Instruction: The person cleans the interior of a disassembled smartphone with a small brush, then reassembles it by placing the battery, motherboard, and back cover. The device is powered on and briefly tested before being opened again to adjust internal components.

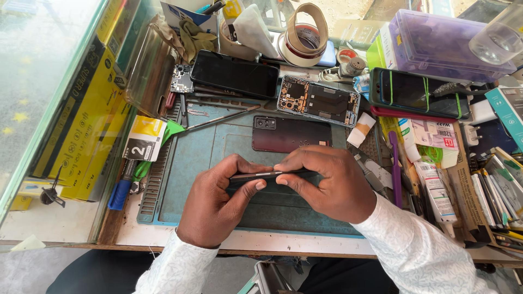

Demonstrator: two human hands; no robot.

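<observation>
Dark slim phone (271,175) pinched edge-on, left hand (218,201) grip closed on it, right hand (327,182) likewise, above blue mat (196,163)

a blue-green work mat (218,163) covers the counter (71,223). on the mat lies a dark red back cover (291,134), and above it an opened phone (318,102) with its circuit boards bare. a black phone (235,74) lies left of that. rolls of tape (305,34) stand behind, a purple plastic box (444,43) to the right.
</observation>
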